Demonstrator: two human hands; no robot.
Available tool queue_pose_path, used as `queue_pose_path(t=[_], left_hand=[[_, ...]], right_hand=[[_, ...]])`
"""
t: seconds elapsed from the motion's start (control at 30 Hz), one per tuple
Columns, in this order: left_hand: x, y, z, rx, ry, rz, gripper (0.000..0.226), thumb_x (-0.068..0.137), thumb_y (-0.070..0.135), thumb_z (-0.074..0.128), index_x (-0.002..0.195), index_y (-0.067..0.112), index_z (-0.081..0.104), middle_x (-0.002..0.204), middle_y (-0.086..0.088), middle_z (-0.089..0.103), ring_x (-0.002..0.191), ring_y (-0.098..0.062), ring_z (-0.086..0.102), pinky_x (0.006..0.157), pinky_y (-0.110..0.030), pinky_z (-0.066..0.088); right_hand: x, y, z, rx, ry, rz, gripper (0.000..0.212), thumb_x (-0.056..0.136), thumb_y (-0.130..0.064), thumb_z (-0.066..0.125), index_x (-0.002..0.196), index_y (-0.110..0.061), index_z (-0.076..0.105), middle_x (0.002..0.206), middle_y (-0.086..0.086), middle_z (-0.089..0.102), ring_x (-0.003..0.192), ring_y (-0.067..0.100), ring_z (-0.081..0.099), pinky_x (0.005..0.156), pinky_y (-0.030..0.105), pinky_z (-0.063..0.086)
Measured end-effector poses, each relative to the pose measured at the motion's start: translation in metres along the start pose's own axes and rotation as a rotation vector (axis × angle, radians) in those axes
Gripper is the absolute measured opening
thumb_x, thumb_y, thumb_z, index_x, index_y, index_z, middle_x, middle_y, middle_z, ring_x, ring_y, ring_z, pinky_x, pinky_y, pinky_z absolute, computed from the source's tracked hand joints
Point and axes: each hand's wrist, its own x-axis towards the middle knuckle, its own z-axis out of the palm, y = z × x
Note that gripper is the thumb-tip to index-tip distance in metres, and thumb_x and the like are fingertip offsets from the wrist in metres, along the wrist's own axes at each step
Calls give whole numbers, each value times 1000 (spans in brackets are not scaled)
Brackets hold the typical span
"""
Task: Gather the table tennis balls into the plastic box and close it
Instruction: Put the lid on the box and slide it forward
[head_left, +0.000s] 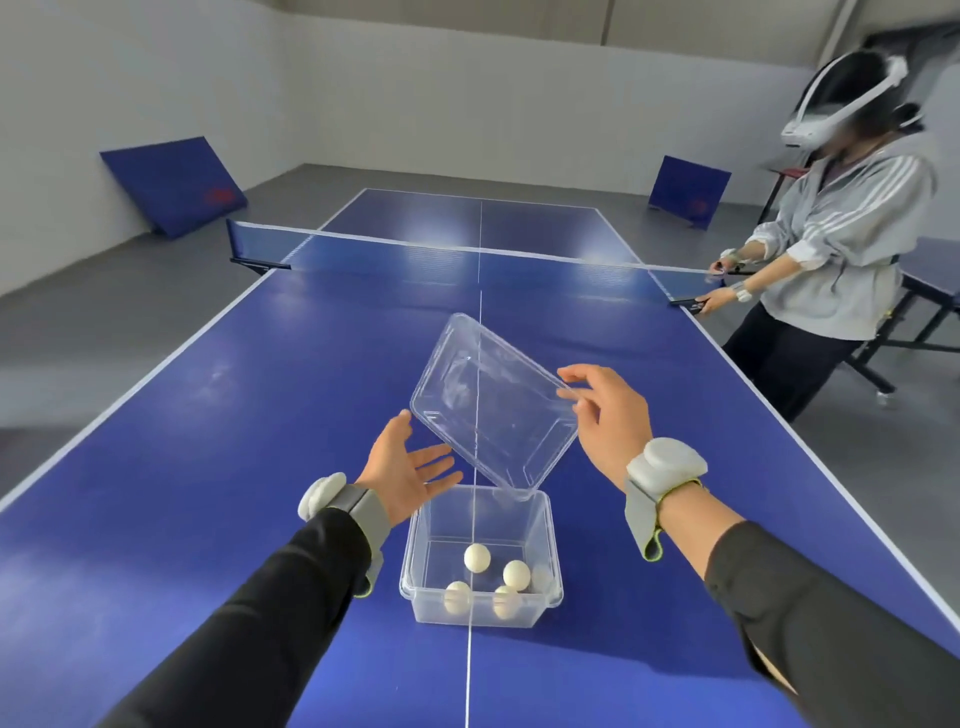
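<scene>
Nearest: clear plastic box (480, 603) on the blue table (208, 467), sitting on the white centre line, between the two forearms. Open on top, w/ 5 white balls (477, 557) on its floor, bunched toward the near-right; one at far right is blurred behind the wall. No print readable on balls or box.

Left hand (402, 475) just beyond the box's far-left corner, palm up, fingers spread, holding nothing. Thumb tip close to the lid's (493, 410) near-left corner; contact not clear.

Right hand (608, 415) up and right of the box, fingers pinching the lid's right edge. Lid clear, rectangular w/ rounded corners and a raised rim, tilted steeply. Low corner is at the box's far rim; far corner lifted toward the net (467, 254). Table line visible through it.

Grey straps w/ white pods on both wrists, black sleeves below.

Farther: net stretched across mid-table. At its right end a 2nd person (826, 249) in grey striped hoodie and white headset, both hands at the net post.

Beyond: blue panel (174, 184) leaning on the left wall w/ a red mark, too blurred to read. Smaller blue panel (688, 189) far right, also w/ a faint red mark, unreadable. Another table's edge (935, 270) behind the person.
</scene>
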Motion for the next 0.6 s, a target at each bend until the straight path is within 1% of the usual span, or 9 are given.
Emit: queue_pose_path(t=[0.1,0.2,0.27,0.33,0.4,0.47,0.53,0.57,0.6], left_hand=[[8,2,-13,-52,-31,-34,66,96,51,32,148,13,20,137,-24,48,125,-39,49,92,-50,46],[13,2,-23,-23,-44,-83,73,96,53,28,144,-1,25,130,-24,51,116,-38,54,88,-47,48],[14,1,-26,42,-35,-105,72,96,49,35,141,-6,28,127,-24,53,106,-34,59,80,-44,52],[14,2,-27,108,-10,-105,55,95,38,45,133,-1,40,129,-23,56,105,-32,61,71,-41,57],[16,2,-28,146,4,-91,31,93,23,53,118,5,50,127,-21,58,100,-30,62,67,-38,61],[19,-1,-30,196,3,-66,21,91,13,55,111,6,54,118,-19,61,91,-25,63,65,-32,60],[23,-6,-34,290,8,-34,33,89,8,59,121,6,54,106,-12,63,91,-23,61,66,-29,57],[25,-8,-35,332,9,-19,39,88,6,60,126,8,52,103,-9,64,93,-22,59,68,-28,54],[26,-11,-37,363,4,-9,42,88,3,59,129,9,51,102,-7,64,93,-21,59,69,-27,51]], right_hand=[[-6,-1,-1,-70,-43,-204,42,84,18,38,108,-5,64,117,11,62,96,5,64,90,2,42],[-18,2,0,-158,-127,-338,42,82,18,43,109,-4,66,112,13,67,102,21,65,99,14,38],[-29,6,1,-206,-211,-400,44,79,16,44,111,-6,65,111,13,68,102,22,63,99,12,32],[-38,12,1,-242,-287,-474,48,76,15,47,112,-14,61,111,10,68,98,20,64,97,12,37],[-47,19,2,-273,-348,-527,56,72,18,55,112,-21,57,109,5,69,94,20,67,86,18,51],[-54,27,2,-321,-374,-549,64,67,21,62,112,-24,54,109,2,70,91,20,69,79,26,58],[-60,34,5,-339,-418,-510,66,68,20,62,115,-26,53,116,-2,66,93,16,68,78,18,54],[-63,35,5,-326,-437,-457,62,74,16,60,118,-27,53,123,-5,61,99,13,65,81,13,49],[-66,36,5,-301,-446,-371,55,81,10,55,121,-27,52,131,-9,54,107,11,60,87,13,45]])
